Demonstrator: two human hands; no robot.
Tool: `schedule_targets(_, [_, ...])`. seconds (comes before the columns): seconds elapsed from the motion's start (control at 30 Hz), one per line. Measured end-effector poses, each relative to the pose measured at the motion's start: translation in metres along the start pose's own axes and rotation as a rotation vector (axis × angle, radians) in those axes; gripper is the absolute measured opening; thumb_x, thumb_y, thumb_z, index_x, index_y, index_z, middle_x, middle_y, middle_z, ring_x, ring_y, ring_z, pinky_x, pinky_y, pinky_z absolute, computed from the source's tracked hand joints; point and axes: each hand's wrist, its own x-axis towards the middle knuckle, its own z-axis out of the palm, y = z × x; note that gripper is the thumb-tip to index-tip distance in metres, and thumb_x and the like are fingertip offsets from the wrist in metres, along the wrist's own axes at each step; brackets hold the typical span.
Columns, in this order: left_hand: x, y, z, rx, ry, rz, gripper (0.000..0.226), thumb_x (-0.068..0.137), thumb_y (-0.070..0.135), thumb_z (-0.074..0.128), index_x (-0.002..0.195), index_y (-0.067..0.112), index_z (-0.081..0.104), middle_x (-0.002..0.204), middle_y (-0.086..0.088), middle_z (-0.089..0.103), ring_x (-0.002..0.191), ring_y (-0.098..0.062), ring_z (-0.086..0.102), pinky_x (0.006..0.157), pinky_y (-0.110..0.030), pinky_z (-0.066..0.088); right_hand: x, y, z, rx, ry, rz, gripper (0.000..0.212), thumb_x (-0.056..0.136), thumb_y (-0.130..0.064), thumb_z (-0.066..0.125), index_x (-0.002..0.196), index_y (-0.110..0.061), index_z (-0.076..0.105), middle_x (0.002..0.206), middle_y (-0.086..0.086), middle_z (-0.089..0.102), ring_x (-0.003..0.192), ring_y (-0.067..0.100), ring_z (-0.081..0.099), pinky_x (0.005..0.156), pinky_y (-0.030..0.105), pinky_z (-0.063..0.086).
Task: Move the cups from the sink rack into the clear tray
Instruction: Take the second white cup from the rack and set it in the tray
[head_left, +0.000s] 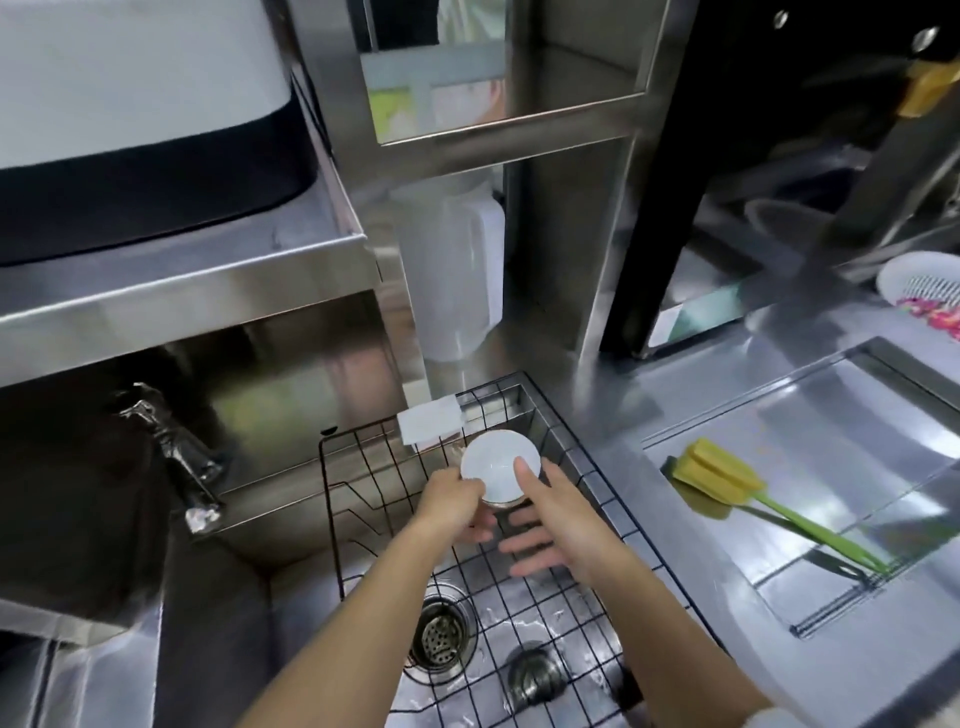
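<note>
A white cup is held over the black wire sink rack, its open mouth facing me. My left hand grips the cup from the left and below. My right hand touches it from the right, thumb on the rim, the other fingers spread under it. The clear tray lies on the counter to the right. In it rests a yellow sponge brush with a green handle. I see no other cup in the rack.
The steel sink with a drain lies under the rack. A tap stands at left, and a white cloth hangs on the rack's far edge. A clear jug stands behind. A white colander sits far right.
</note>
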Motion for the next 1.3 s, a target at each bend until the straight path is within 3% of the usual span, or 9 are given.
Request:
schedule_targets(0.23, [-0.013, 0.004, -0.006, -0.052, -0.012, 0.153, 0.031, 0.084, -0.011, 0.041, 0.093, 0.015, 0.056, 0.098, -0.009, 0.057, 0.088, -0.028, 0.058, 0.065, -0.040, 0.057, -0.012, 0.000, -0.001, 0.316, -0.069, 0.082, 0.059, 0.083, -0.069, 0.034, 0.118, -0.024, 0.050, 0.111, 0.023, 0.062, 0.094, 0.037, 0.066, 0.070, 0.050, 0.059])
schedule_targets(0.4, [-0.029, 0.013, -0.017, -0.112, -0.036, 0.248, 0.037, 0.080, -0.014, 0.048, 0.095, 0.019, 0.056, 0.114, -0.013, 0.058, 0.102, -0.032, 0.057, 0.077, -0.044, 0.055, -0.024, -0.011, 0.002, 0.522, -0.116, 0.002, 0.035, 0.082, -0.045, 0.059, 0.103, -0.018, 0.067, 0.112, 0.019, 0.063, 0.103, 0.036, 0.064, 0.088, 0.044, 0.054])
schedule_targets(0.5, [-0.044, 0.021, -0.029, -0.141, -0.191, 0.263, 0.031, 0.076, 0.011, 0.064, 0.107, 0.016, 0.061, 0.112, -0.010, 0.066, 0.104, -0.027, 0.061, 0.087, -0.042, 0.051, -0.032, -0.018, 0.004, 0.449, -0.117, -0.067, 0.042, 0.072, -0.042, 0.064, 0.105, -0.015, 0.069, 0.105, 0.013, 0.067, 0.101, 0.029, 0.065, 0.085, 0.040, 0.055])
schedule_targets(0.6, [-0.057, 0.026, -0.044, -0.172, -0.191, 0.256, 0.031, 0.077, 0.043, 0.063, 0.097, 0.021, 0.069, 0.105, -0.008, 0.069, 0.100, -0.025, 0.061, 0.096, -0.044, 0.046, -0.042, -0.022, 0.007, 0.302, -0.096, -0.126, 0.054, 0.067, -0.048, 0.066, 0.109, -0.014, 0.065, 0.110, 0.015, 0.066, 0.093, 0.030, 0.068, 0.073, 0.033, 0.055])
schedule_targets(0.73, [-0.075, 0.025, -0.068, -0.145, -0.091, 0.326, 0.024, 0.085, 0.036, 0.060, 0.091, 0.014, 0.071, 0.100, -0.012, 0.073, 0.093, -0.028, 0.067, 0.093, -0.045, 0.051, -0.059, -0.025, 0.022, 0.162, -0.135, -0.236, 0.052, 0.065, -0.045, 0.068, 0.108, -0.016, 0.064, 0.103, 0.010, 0.070, 0.089, 0.024, 0.069, 0.069, 0.027, 0.052])
schedule_targets(0.9, [-0.104, 0.016, -0.104, -0.211, 0.031, 0.396, 0.019, 0.083, 0.021, 0.067, 0.070, 0.014, 0.055, 0.088, -0.014, 0.069, 0.080, -0.026, 0.066, 0.079, -0.039, 0.056, -0.077, -0.031, 0.054, 0.073, -0.117, -0.342, 0.045, 0.070, -0.034, 0.072, 0.111, -0.018, 0.062, 0.112, 0.014, 0.068, 0.097, 0.027, 0.066, 0.081, 0.037, 0.051])
schedule_targets(1.03, [-0.131, 0.003, -0.141, -0.268, 0.009, 0.390, 0.022, 0.082, 0.015, 0.067, 0.065, 0.014, 0.054, 0.092, -0.018, 0.067, 0.087, -0.030, 0.063, 0.090, -0.043, 0.050, -0.095, -0.035, 0.089, 0.009, -0.109, -0.443, 0.052, 0.065, -0.029, 0.079, 0.113, -0.022, 0.060, 0.113, 0.009, 0.067, 0.092, 0.023, 0.065, 0.083, 0.041, 0.052])
schedule_targets(1.17, [-0.167, -0.014, -0.186, -0.245, -0.026, 0.448, 0.023, 0.084, 0.011, 0.064, 0.064, 0.012, 0.052, 0.083, -0.014, 0.064, 0.088, -0.027, 0.060, 0.091, -0.038, 0.049, -0.122, -0.035, 0.128, -0.077, -0.113, -0.541, 0.064, 0.059, -0.028, 0.083, 0.116, -0.021, 0.057, 0.111, 0.004, 0.065, 0.083, 0.002, 0.065, 0.068, 0.019, 0.052])
schedule_targets(1.3, [-0.208, -0.035, -0.231, -0.241, -0.013, 0.526, 0.029, 0.083, 0.010, 0.066, 0.058, 0.014, 0.053, 0.066, -0.005, 0.062, 0.073, -0.022, 0.060, 0.065, -0.022, 0.052, -0.155, -0.035, 0.174, -0.148, -0.135, -0.664, 0.053, 0.065, -0.010, 0.082, 0.110, -0.026, 0.057, 0.106, -0.005, 0.064, 0.090, 0.006, 0.063, 0.072, 0.017, 0.053])
